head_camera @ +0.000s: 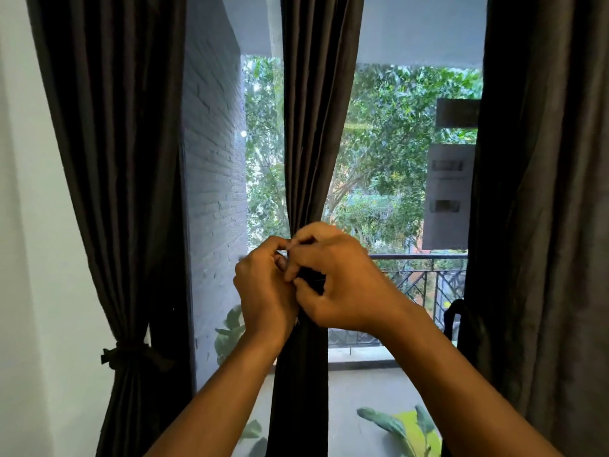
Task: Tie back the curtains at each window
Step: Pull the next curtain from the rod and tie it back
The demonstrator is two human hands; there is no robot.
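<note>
1. Head view, nearest: both forearms reach up and forward, meeting at the middle curtain (304, 374).
2. Left hand (263, 291) and right hand (339, 282) touch each other, fingers curled, pinching a dark tie-back (313, 280) around the gathered cloth; the knot itself is hidden.
3. Curtain's long axis runs vertical, directly ahead between the hands; neither hand is clearly nearer.
4. Left curtain (125, 192) is already bound by its tie (128, 354).
5. Right curtain (543, 225) hangs untied.
6. Beyond: balcony railing (421, 257), trees.
</note>
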